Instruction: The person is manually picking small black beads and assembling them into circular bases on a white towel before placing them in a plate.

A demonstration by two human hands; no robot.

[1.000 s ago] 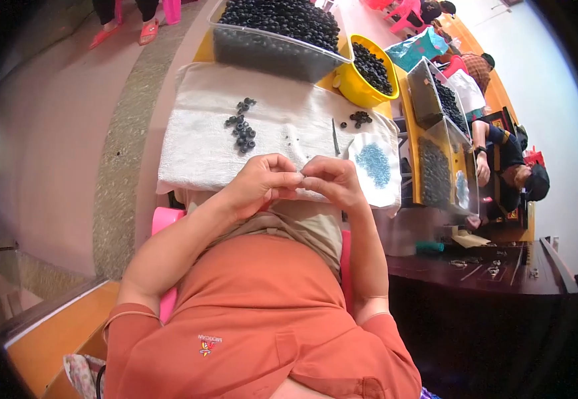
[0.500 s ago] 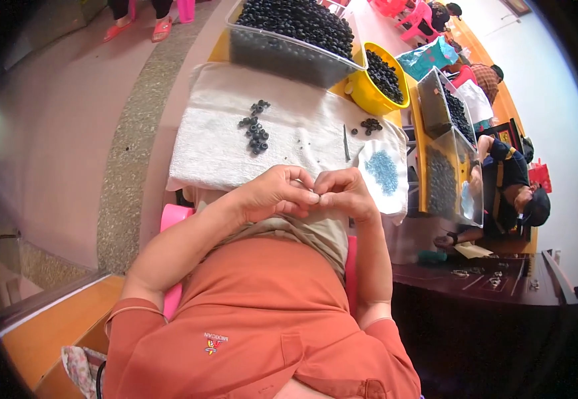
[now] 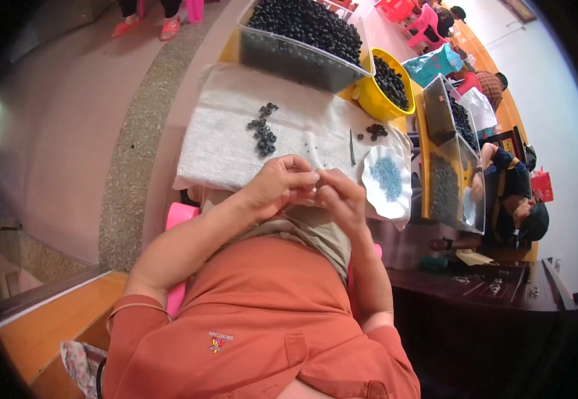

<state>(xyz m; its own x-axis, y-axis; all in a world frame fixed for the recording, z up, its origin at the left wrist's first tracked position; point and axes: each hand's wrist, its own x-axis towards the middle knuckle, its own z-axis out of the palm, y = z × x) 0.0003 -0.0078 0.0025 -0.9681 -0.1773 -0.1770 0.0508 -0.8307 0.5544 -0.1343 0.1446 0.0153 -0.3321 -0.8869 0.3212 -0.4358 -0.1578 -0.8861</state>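
My left hand (image 3: 281,185) and my right hand (image 3: 343,199) meet fingertip to fingertip over my lap, at the near edge of a white towel (image 3: 215,126). Both are closed in a pinch; whatever tiny thing sits between the fingertips is too small and hidden to name. Beyond my left hand lies a loose group of small black ring-shaped parts (image 3: 264,138). To the right of my hands a white wavy-edged dish (image 3: 387,210) holds many tiny light-blue pieces (image 3: 387,178). A thin dark pointed stick (image 3: 352,147) rests on the towel, with more black parts (image 3: 377,132) beside it.
A clear bin (image 3: 289,58) heaped with black parts stands at the back, beside a yellow bucket (image 3: 367,98) of the same. Further clear bins (image 3: 440,110) line the right. A co-worker in dark clothes (image 3: 515,176) sits beyond them. A dark table (image 3: 448,286) is at lower right.
My right hand has turned, its wrist dropping lower while its fingertips stay against my left hand's. The left hand has risen slightly. The whole view has shifted a little.
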